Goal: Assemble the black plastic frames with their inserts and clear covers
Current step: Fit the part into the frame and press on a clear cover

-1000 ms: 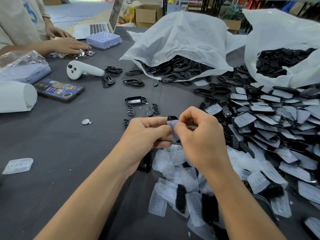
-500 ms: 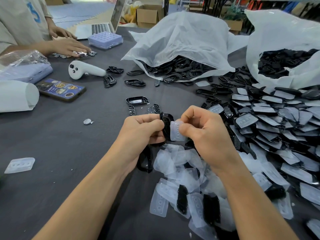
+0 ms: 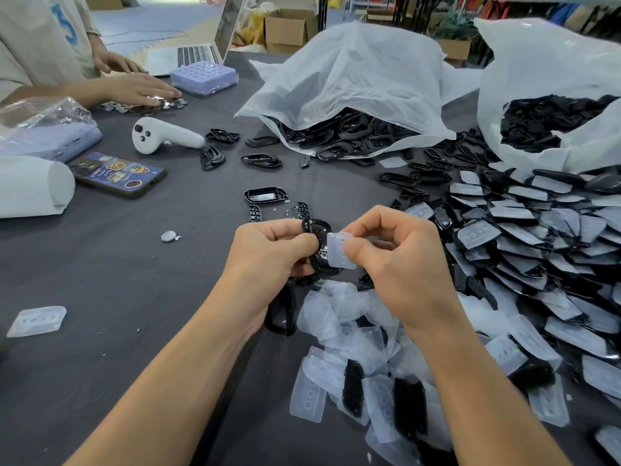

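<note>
Grips black oval plastic frame (image 3: 317,230) in left hand (image 3: 268,253), pinches clear dimpled cover (image 3: 339,252) in right hand (image 3: 396,264); newly squares cover against frame, ready for seating.

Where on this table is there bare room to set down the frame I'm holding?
Best patch: bare grey table left of your left hand, bordered by the lone clear cover, the coin cell and the phone. Crowded: the clear-cover heap below your right hand, and the stacked pile to the right.
</note>
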`<state>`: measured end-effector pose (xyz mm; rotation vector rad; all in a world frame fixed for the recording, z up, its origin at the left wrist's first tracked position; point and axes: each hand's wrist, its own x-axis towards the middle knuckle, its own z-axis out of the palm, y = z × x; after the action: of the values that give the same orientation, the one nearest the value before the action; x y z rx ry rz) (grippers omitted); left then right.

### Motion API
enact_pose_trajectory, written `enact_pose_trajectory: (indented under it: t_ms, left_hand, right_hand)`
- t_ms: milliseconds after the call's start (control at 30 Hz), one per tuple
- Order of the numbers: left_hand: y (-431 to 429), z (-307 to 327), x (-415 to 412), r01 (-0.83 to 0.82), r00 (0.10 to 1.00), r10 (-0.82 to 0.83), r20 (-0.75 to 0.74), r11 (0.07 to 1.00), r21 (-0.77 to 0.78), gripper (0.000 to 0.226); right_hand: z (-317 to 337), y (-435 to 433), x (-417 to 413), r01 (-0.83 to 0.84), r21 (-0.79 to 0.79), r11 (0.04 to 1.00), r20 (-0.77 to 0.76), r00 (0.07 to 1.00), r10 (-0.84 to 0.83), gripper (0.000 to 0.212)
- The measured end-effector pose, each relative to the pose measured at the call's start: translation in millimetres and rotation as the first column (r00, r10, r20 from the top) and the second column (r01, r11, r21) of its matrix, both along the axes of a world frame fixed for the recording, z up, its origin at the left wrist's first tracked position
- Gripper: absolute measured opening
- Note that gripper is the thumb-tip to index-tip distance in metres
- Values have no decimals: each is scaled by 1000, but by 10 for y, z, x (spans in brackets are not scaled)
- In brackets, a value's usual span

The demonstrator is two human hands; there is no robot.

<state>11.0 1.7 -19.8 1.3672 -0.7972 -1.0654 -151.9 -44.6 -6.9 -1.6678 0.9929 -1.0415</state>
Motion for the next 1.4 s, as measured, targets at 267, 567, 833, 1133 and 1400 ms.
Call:
enact_pose_trajectory:
  t_ms: [267,567,833,1133,1400]
  left_hand:
    - [26,28,-46,63,997,-61,49,997,-51,11]
    - [37,7,-56,69,996,-64,69,995,-72,6]
    - [59,0,-56,143,989,-141,32,987,-73,18]
    - [45,23,-79,114,993,-115,-19,993,-44,13]
    - [34,39,-107,-28,1000,28,4,999,-43,17]
  right_hand:
    - [10,32,31,-4,41,999,-21,1000,5,8]
    - [-25,131,118,202,-180,963,-165,959,-232,19]
    - [-33,175,185,322,-235,917,-175,914,-365,22]
    - [-12,161,135,276,-228,934,-172,932,-318,20]
    - [-46,90,105,163,-17,986,-194,967,-163,11]
